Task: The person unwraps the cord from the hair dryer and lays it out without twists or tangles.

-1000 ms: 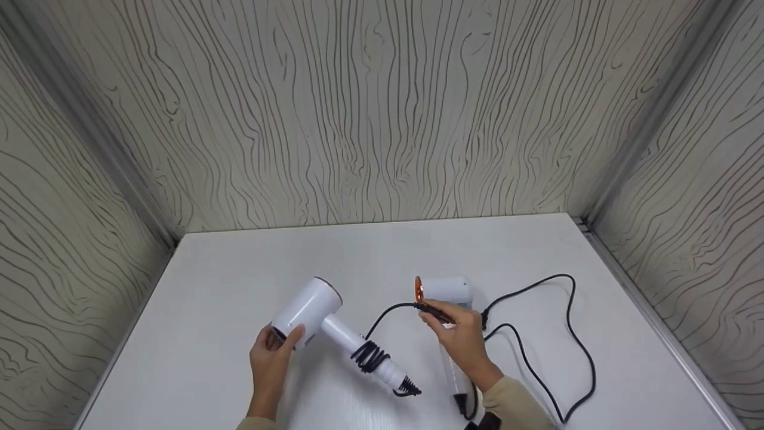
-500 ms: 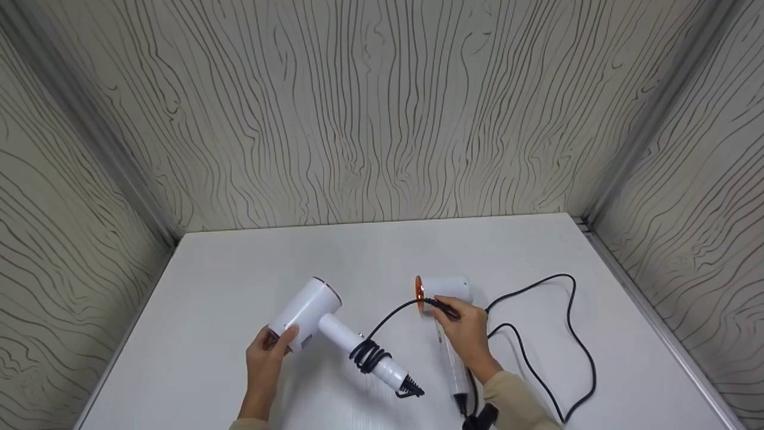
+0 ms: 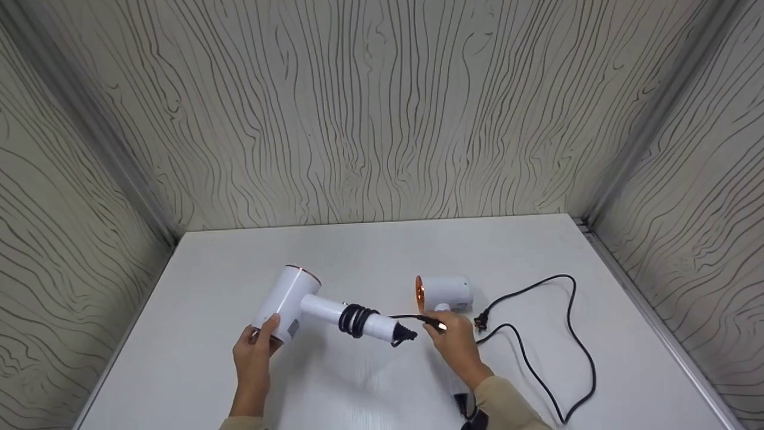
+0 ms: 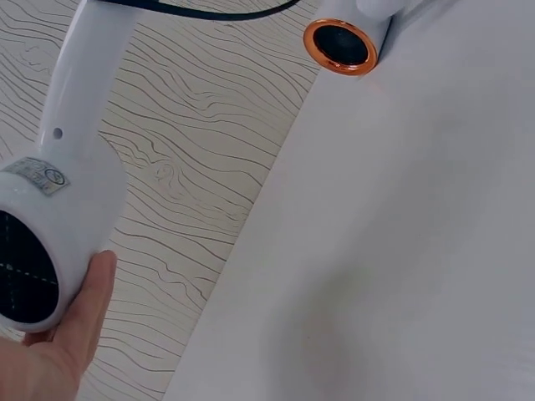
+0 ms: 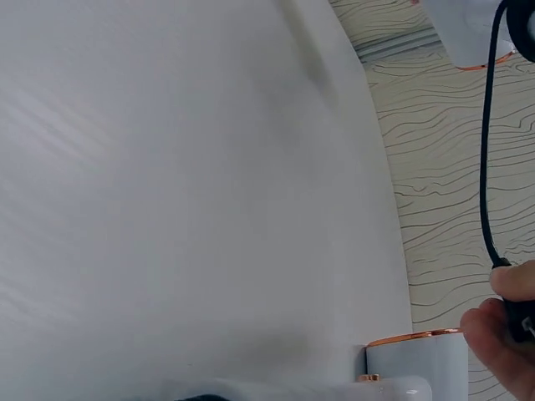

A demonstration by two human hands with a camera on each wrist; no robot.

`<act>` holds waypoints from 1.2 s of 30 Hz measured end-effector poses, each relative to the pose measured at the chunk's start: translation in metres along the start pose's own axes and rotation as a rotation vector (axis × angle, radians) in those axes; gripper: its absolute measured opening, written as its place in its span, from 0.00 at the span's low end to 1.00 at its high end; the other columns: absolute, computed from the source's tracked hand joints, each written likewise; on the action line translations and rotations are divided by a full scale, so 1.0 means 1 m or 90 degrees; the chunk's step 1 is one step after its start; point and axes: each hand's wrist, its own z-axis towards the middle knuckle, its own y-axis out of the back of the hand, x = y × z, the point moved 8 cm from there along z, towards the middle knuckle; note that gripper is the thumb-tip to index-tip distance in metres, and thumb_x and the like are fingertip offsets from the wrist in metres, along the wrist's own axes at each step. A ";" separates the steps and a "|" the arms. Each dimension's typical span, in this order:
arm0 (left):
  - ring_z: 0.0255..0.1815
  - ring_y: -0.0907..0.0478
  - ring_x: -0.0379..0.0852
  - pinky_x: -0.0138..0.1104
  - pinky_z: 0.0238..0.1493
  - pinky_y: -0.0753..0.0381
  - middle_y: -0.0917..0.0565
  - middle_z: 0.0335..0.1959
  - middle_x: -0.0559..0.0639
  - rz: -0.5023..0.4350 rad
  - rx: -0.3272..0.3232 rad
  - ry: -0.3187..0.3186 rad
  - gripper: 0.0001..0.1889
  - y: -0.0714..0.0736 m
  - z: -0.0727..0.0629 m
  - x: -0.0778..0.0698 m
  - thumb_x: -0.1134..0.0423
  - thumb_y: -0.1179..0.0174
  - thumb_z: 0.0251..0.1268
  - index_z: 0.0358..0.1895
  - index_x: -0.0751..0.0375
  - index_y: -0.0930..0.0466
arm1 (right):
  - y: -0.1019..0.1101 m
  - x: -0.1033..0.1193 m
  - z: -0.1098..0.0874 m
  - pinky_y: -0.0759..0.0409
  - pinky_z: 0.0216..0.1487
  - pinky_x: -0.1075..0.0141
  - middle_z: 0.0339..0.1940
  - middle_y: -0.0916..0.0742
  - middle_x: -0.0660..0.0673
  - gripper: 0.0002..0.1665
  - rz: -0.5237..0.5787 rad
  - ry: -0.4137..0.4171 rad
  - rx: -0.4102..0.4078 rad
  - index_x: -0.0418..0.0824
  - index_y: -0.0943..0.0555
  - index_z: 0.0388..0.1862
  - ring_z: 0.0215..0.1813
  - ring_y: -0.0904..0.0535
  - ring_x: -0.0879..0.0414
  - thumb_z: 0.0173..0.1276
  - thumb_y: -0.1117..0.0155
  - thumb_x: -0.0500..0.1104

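Observation:
A white hair dryer (image 3: pixel 285 303) is held up over the table by my left hand (image 3: pixel 253 361), which grips the back end of its barrel. Its handle points right, with the black cord (image 3: pixel 356 321) wound around it in several turns. My right hand (image 3: pixel 458 345) pinches the black plug (image 3: pixel 433 322) at the cord's free end. In the right wrist view that plug (image 5: pixel 520 319) sits between thumb and fingers, the cord running up to the dryer. The left wrist view shows the dryer's dark rear grille (image 4: pixel 25 271) near my thumb.
A second white hair dryer (image 3: pixel 449 291) with a copper-coloured front ring lies on the white table (image 3: pixel 358 257), its handle partly hidden behind my right hand and forearm. Its black cord (image 3: pixel 588 358) loops loosely to the right, the plug (image 3: pixel 481 321) beside that dryer. Patterned walls enclose the table.
The held dryer has shifted left and its handle has swung up closer to level. My right hand has moved slightly down with the plug, and the free cord stretch now looks straighter and shorter.

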 end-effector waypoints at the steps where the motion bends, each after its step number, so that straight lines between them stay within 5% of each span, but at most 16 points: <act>1: 0.65 0.28 0.63 0.50 0.67 0.27 0.31 0.66 0.71 -0.003 -0.002 0.003 0.37 0.000 -0.001 -0.001 0.45 0.48 0.68 0.67 0.74 0.39 | -0.003 0.000 -0.002 0.13 0.37 0.65 0.33 0.10 0.40 0.11 0.003 -0.003 0.014 0.33 0.14 0.36 0.37 0.13 0.49 0.51 0.28 0.28; 14: 0.70 0.33 0.64 0.51 0.72 0.34 0.35 0.69 0.71 -0.086 -0.033 0.027 0.41 -0.002 -0.007 -0.009 0.42 0.46 0.66 0.68 0.73 0.43 | -0.052 0.011 -0.032 0.15 0.42 0.62 0.36 0.10 0.42 0.11 -0.065 0.012 0.250 0.35 0.14 0.38 0.39 0.15 0.49 0.54 0.30 0.32; 21: 0.69 0.33 0.61 0.49 0.72 0.33 0.36 0.69 0.68 -0.121 -0.058 0.025 0.41 -0.004 -0.008 -0.022 0.43 0.43 0.64 0.67 0.73 0.42 | -0.058 0.026 -0.040 0.16 0.39 0.65 0.31 0.10 0.44 0.09 -0.088 0.102 0.277 0.37 0.13 0.34 0.35 0.15 0.53 0.52 0.29 0.31; 30: 0.68 0.33 0.61 0.48 0.71 0.32 0.36 0.69 0.68 -0.166 -0.073 0.024 0.40 -0.012 -0.008 -0.027 0.45 0.41 0.63 0.67 0.73 0.42 | -0.065 0.027 -0.041 0.16 0.44 0.61 0.35 0.10 0.45 0.12 -0.124 0.088 0.324 0.40 0.12 0.38 0.39 0.16 0.52 0.54 0.31 0.30; 36: 0.69 0.32 0.62 0.49 0.71 0.31 0.35 0.69 0.69 -0.178 -0.088 0.019 0.41 -0.015 -0.009 -0.031 0.45 0.40 0.62 0.67 0.73 0.42 | -0.067 0.035 -0.037 0.16 0.42 0.64 0.33 0.10 0.46 0.13 -0.145 0.133 0.332 0.41 0.12 0.36 0.37 0.17 0.54 0.53 0.32 0.28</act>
